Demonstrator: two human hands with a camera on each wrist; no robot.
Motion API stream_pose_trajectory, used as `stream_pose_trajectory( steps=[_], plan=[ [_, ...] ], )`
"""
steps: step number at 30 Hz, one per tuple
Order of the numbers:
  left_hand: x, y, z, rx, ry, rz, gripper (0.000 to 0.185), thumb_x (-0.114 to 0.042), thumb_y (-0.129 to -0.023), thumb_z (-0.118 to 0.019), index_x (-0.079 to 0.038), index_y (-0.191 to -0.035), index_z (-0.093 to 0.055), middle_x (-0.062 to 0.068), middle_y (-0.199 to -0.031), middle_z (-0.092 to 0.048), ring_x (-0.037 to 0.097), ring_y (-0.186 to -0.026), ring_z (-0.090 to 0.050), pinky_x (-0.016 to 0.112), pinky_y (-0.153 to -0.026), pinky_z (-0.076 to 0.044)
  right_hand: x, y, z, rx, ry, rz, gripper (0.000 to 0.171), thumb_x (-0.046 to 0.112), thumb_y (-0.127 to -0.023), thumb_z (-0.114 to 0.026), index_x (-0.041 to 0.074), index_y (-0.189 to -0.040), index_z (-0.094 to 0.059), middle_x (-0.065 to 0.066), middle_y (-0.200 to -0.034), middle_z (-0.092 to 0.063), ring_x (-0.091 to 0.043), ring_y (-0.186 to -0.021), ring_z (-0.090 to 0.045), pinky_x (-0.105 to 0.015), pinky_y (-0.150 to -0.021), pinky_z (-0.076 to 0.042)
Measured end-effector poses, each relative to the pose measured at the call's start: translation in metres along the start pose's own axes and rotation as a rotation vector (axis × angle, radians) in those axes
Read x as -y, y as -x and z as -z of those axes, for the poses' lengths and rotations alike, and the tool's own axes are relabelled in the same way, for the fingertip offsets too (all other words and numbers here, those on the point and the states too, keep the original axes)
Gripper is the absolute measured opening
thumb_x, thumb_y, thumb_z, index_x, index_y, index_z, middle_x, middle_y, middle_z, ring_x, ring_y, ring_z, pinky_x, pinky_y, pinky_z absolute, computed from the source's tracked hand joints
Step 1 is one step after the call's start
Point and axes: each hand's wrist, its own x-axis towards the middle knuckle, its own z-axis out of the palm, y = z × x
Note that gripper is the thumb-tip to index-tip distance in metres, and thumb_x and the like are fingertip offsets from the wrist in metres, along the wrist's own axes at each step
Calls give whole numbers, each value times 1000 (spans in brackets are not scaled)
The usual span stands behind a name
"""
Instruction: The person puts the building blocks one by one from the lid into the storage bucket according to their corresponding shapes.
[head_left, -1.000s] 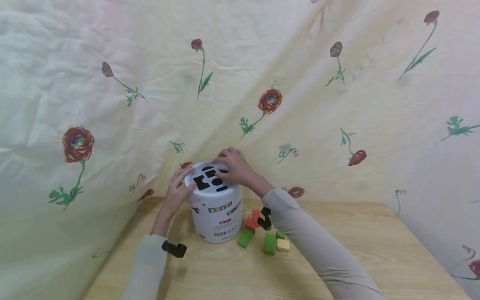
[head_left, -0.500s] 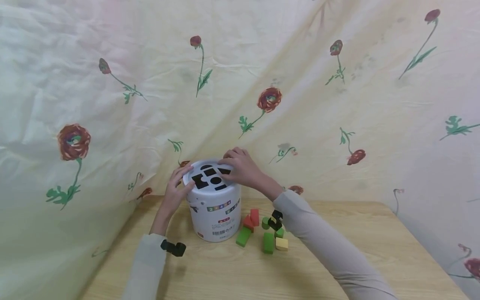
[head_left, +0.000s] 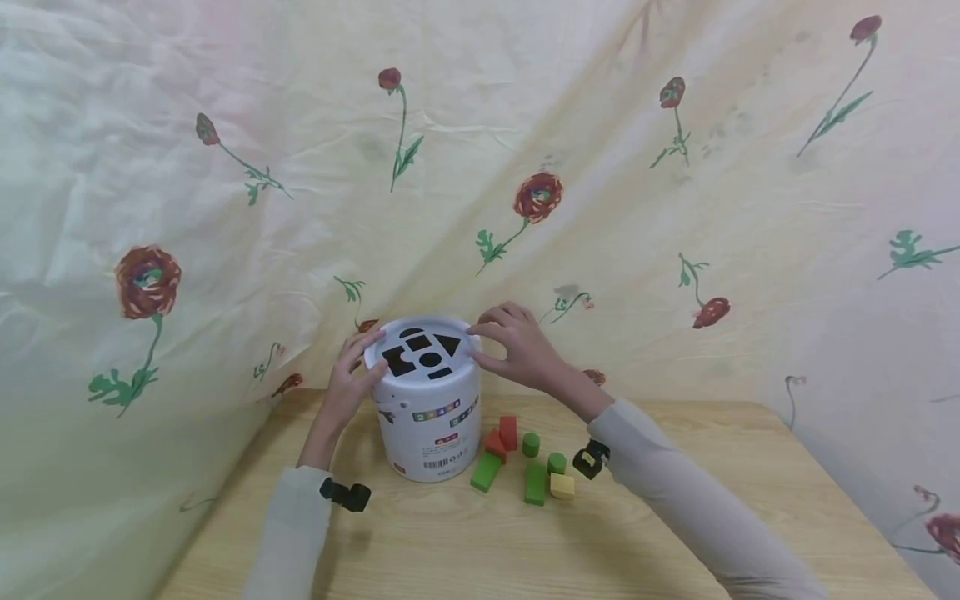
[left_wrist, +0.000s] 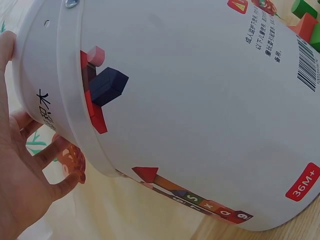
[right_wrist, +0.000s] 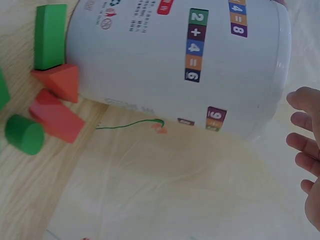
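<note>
Head view, white bucket (head_left: 427, 408) between left hand (head_left: 347, 385) (touching), right hand (head_left: 521, 350) beside

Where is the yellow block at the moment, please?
In the head view, the yellow block lies on the table, right of the white bucket, beside the long green block.

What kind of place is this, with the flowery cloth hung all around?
Probably a home corner or makeshift play spot set up for filming. A flower-printed cloth hangs behind a wooden table; on it stand a white shape-sorter bucket and loose wooden blocks.
</note>
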Motion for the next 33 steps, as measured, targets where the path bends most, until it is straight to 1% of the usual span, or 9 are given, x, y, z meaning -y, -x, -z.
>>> stream_pose_trajectory(
  steps=[4, 6, 12, 15, 19, 21, 23, 27, 33],
  plan=[
    [-1, 0, 0, 0, -2, 3, 55, -27, -97, -61, -18, -151, -50, 6, -163, -35, 33, -151, -27, 68, -119, -22, -7, 17, 2, -37, -16, 2, 34, 23, -88, -78, 10, -120, -75, -12, -118, -69, -29, -115, -54, -52, -103, -42],
    [-1, 0, 0, 2, -6, 3, 56, -28, -97, -61, -18, -151, -49, 6, -163, -34, 33, -151, -27, 68, -119, -21, -12, 26, 1, -39, -23, -9, 34, 22, -88, -78, 9, -120, -75, -12, -118, -69, -30, -115, -54, -51, -102, -43],
    [-1, -1, 1, 7, 6, 8, 57, -32, -97, -61, -19, -151, -50, 5, -163, -34, 32, -150, -28, 67, -119, -22, -22, 55, -9, 17, -32, -48, 34, 21, -87, -80, 10, -119, -75, -12, -118, -70, -30, -114, -55, -51, -99, -45],
    [-17, 4, 2, 21, 16, 18, 58, -28, -97, -60, -13, -152, -48, 10, -163, -33, 35, -151, -26, 67, -119, -21, -27, 68, -17, 57, -32, -58, 34, 21, -86, -81, 12, -118, -75, -11, -117, -70, -29, -113, -55, -49, -98, -46],
    [-39, 11, 3, 39, 6, 35, 59, -21, -98, -57, -5, -153, -44, 16, -164, -30, 39, -152, -24, 68, -119, -20, -31, 85, -29, 111, -17, -70, 34, 22, -85, -82, 13, -117, -75, -9, -116, -69, -27, -113, -54, -50, -96, -46],
    [-40, 11, 3, 40, 8, 33, 58, -20, -98, -57, -4, -152, -44, 17, -164, -30, 39, -152, -24, 68, -120, -20, -31, 92, -33, 146, 4, -69, 35, 23, -84, -82, 13, -117, -75, -8, -115, -69, -27, -112, -54, -50, -96, -46],
    [-41, 12, 3, 40, 22, 32, 58, -20, -98, -57, -3, -152, -45, 17, -163, -31, 38, -152, -24, 67, -120, -20, -30, 99, -35, 182, 30, -59, 35, 25, -84, -82, 13, -116, -76, -7, -115, -69, -27, -111, -54, -50, -95, -47],
    [-41, 12, 3, 38, 37, 33, 58, -21, -98, -57, -3, -151, -45, 18, -162, -31, 38, -151, -25, 65, -121, -20, -30, 113, -40, 246, 73, -10, 35, 26, -82, -83, 13, -114, -76, -5, -114, -69, -26, -110, -55, -48, -96, -47],
    [-41, 13, 4, 40, 42, 34, 59, -21, -97, -58, -3, -151, -45, 18, -162, -31, 38, -151, -25, 65, -121, -20, -29, 133, -47, 295, 76, 64, 33, 23, -79, -84, 14, -110, -78, -6, -110, -71, -26, -109, -56, -50, -95, -47]
  ],
)
